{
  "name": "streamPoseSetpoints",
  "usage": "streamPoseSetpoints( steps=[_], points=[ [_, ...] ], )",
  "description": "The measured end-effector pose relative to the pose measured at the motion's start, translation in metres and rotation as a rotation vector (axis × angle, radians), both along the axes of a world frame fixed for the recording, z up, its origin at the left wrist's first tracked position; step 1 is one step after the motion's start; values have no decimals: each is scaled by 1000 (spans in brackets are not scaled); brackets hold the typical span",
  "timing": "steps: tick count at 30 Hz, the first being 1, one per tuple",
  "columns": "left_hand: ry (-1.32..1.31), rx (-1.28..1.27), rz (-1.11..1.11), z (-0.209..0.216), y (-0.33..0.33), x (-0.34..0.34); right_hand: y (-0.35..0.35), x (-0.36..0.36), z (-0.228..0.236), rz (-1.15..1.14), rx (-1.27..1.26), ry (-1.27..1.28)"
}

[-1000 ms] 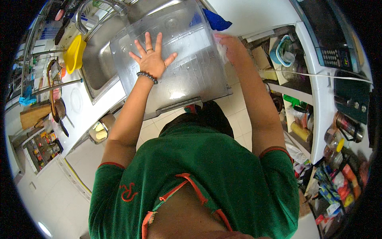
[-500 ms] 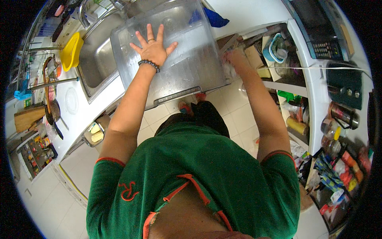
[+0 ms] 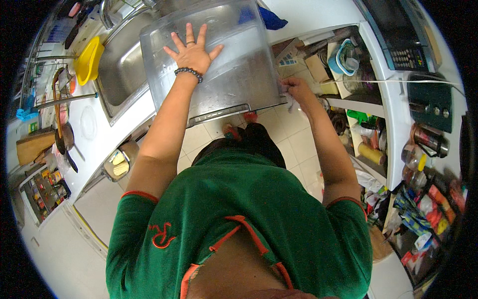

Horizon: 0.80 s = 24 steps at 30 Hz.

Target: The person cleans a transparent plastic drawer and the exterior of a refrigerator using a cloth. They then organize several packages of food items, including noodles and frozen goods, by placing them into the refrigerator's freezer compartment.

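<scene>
A big clear plastic bin point(image 3: 231, 92) sticks out past the front edge of the worktop point(image 3: 311, 14), partly over the sink point(image 3: 118, 70). This looks like the wiping step; the next rub calls for a steady bin. The left hand point(image 3: 194, 58) lies flat on it, fingers spread, gripping nothing. The right hand point(image 3: 299, 89), fingers curled in by the bin's right edge, pinches a pale cloth point(image 3: 290, 101).

Translucent greyish box point(image 3: 236, 74), green shirt point(image 3: 279, 214) with red trim point(image 3: 252, 237), yellow basin point(image 3: 89, 61)
</scene>
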State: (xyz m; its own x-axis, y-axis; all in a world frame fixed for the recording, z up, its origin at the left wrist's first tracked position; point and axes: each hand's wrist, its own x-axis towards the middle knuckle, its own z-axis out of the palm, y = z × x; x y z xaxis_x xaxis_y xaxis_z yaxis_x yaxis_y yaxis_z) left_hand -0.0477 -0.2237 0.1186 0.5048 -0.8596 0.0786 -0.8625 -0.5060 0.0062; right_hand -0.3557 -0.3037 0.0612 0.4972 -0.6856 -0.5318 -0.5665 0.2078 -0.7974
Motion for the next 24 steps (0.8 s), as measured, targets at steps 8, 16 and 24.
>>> streamPoseSetpoints(
  steps=[8, 16, 24],
  points=[
    [-6, -29, 28, -5, -3, 6, 62, -5, 25, -192, -565, -134],
    [20, 1, 20, -2, -12, 15, 107, 33, 43, 250, -1188, -230],
    [44, 25, 41, -1, -14, 18, 111, 59, 46, 174, -1144, -199]
  ],
)
